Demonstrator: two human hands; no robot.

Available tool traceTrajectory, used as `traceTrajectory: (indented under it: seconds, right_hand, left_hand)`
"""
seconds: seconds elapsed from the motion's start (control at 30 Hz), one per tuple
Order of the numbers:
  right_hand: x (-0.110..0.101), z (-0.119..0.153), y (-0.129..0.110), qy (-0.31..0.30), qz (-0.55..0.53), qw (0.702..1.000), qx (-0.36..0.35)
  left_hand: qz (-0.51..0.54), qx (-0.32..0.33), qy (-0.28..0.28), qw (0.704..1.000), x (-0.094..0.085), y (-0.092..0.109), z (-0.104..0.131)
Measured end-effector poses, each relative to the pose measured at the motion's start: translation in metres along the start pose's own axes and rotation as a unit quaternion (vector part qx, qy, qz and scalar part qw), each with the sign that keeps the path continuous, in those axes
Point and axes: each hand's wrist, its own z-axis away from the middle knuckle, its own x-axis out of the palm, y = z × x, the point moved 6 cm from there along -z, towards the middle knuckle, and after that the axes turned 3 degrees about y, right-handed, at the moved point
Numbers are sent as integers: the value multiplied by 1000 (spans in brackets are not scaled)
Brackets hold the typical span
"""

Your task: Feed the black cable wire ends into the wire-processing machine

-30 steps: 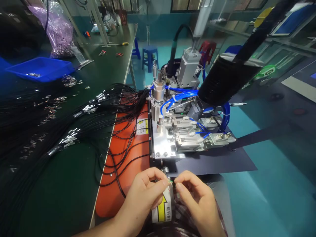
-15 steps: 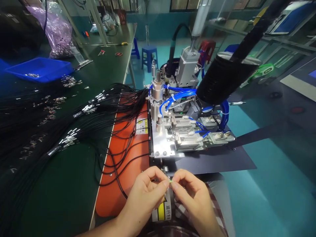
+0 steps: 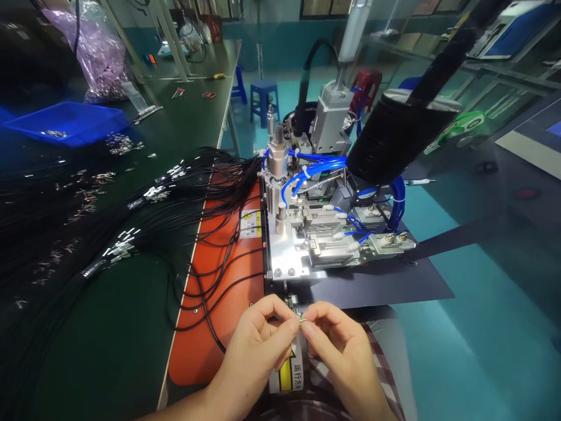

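Note:
My left hand (image 3: 267, 339) and my right hand (image 3: 339, 345) meet fingertip to fingertip at the bottom centre, both pinched on thin greenish wire ends (image 3: 301, 320). Most of what they pinch is hidden by the fingers. Just beyond them stands a metal machine (image 3: 284, 245) with pneumatic cylinders and blue tubes. Below my fingers is a round part with a yellow and white label (image 3: 286, 374). Black cables (image 3: 219, 216) run from the machine's left side over an orange cover (image 3: 219, 321).
On the dark green table (image 3: 118, 327) at left lie cable bundles with metal ends (image 3: 118, 248), a blue tray (image 3: 68, 123) and a purple plastic bag (image 3: 99, 52). A black cylindrical hose part (image 3: 394, 137) overhangs the machine's right side. Blue stools (image 3: 264, 96) stand behind.
The fingertips have shifted very slightly, and the thin wire ends between them now look spread apart. The whole view has moved slightly.

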Motion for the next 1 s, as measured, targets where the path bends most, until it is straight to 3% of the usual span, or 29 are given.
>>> traceTrajectory:
  seconds: [0.27,0.43,0.67,0.8,0.93,1.0]
  right_hand:
    - [6,2,-8,-1,8,1000,-9]
    - [5,4,-14,13,41,997,-56]
    - [-4,2,0,17,31,999,5]
    - [-3,2,-13,28,95,992,-74]
    - [1,7,-27,31,172,967,-188]
    - [2,8,-26,28,183,964,-190]
  left_hand:
    - [-7,3,6,1000,0,-1,1]
    - [-5,4,-8,1000,-1,-4,0]
    - [-21,-1,2,1000,-1,0,0]
    - [-12,-2,-2,1000,-1,-1,-1]
    - [-14,-5,0,1000,0,-3,-1]
    - [-18,9,15,1000,-1,-2,0]
